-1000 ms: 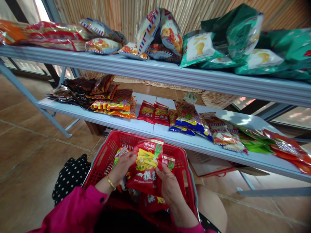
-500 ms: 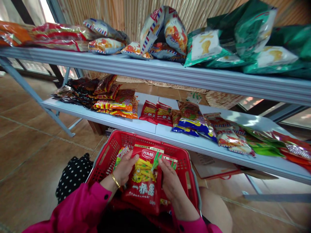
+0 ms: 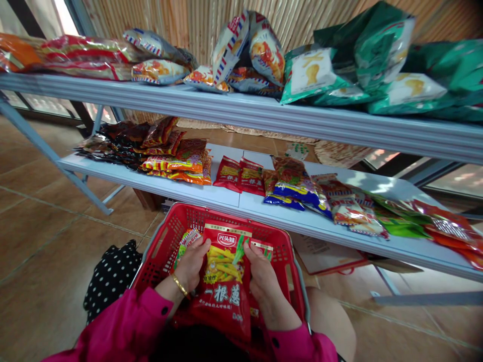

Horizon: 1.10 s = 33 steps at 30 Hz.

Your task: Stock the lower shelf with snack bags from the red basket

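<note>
Between my two hands is a red snack bag (image 3: 224,281) with yellow snack sticks pictured on its front, tilted up toward me over a red shopping basket (image 3: 177,221). My left hand (image 3: 191,265) grips its left edge, thumb on the front; a gold bracelet circles that wrist. My right hand (image 3: 262,271) grips the right edge the same way, with the fingers hidden behind. Inside the basket, a green and striped packet (image 3: 184,245) shows beside my left hand. Another red packet (image 3: 265,247) peeks out behind my right hand.
A low shelf (image 3: 226,203) beyond the basket carries two small red bags (image 3: 240,175), orange noodle-like packets (image 3: 177,160) and blue-edged packets (image 3: 294,186). The upper shelf (image 3: 211,103) holds green bags (image 3: 313,75). Polka-dot cloth (image 3: 113,274) lies left of the basket.
Both hands keep hold of the red snack bag, which looks almost unmoved in the basket. The shelf goods sit slightly further left in view.
</note>
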{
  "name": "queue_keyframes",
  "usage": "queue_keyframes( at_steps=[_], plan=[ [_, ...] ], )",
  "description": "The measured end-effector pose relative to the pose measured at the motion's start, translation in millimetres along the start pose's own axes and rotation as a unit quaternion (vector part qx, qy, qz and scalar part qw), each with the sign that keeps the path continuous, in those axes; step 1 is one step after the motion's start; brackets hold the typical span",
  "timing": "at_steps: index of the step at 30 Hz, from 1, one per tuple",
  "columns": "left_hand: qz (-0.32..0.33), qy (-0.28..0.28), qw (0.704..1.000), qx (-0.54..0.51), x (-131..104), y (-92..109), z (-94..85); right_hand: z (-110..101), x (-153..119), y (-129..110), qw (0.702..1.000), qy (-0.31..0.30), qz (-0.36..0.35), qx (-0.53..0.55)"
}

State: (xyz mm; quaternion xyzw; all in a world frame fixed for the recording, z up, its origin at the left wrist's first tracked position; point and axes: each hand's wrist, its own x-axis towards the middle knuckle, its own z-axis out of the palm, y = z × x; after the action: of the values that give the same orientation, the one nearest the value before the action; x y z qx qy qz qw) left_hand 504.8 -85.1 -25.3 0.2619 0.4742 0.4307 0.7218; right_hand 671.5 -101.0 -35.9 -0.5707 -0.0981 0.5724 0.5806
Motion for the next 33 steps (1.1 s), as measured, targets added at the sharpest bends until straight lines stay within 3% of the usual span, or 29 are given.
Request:
queue_keyframes(
  at_steps=[2,8,13,16,20,24,28,33],
  plan=[
    [0.008,-0.014,1.0,-0.023,-1.5,0.9,-0.2,-2.0,0.5,-2.6,0.999,0.014,0.033,0.025],
    [-0.064,-0.111,0.991,-0.037,-16.8,5.8,5.0,-2.5,4.7,-11.0,0.999,0.028,0.014,0.025],
    [-0.029,-0.151,0.987,-0.035,-19.3,3.7,6.6,3.8,4.1,-14.7,0.998,0.036,0.01,0.042],
    [0.021,-0.136,0.99,-0.002,-11.4,5.8,3.9,7.3,-0.6,-13.6,1.0,-0.009,-0.017,0.011],
    [0.094,-0.045,0.991,0.08,1.9,11.1,3.4,14.0,-14.7,-9.3,0.993,-0.018,-0.081,-0.081],
    [0.157,-0.001,0.976,0.152,3.3,17.3,16.1,23.1,-34.2,-6.0,0.98,-0.107,-0.127,-0.113],
    [0.152,-0.033,0.977,0.147,-10.3,19.9,33.7,29.0,-43.7,-4.9,0.982,-0.15,-0.095,-0.069],
    [0.156,-0.112,0.961,0.199,-23.6,17.5,40.5,24.3,-29.4,-7.7,0.994,-0.1,-0.043,0.017]
  ],
)
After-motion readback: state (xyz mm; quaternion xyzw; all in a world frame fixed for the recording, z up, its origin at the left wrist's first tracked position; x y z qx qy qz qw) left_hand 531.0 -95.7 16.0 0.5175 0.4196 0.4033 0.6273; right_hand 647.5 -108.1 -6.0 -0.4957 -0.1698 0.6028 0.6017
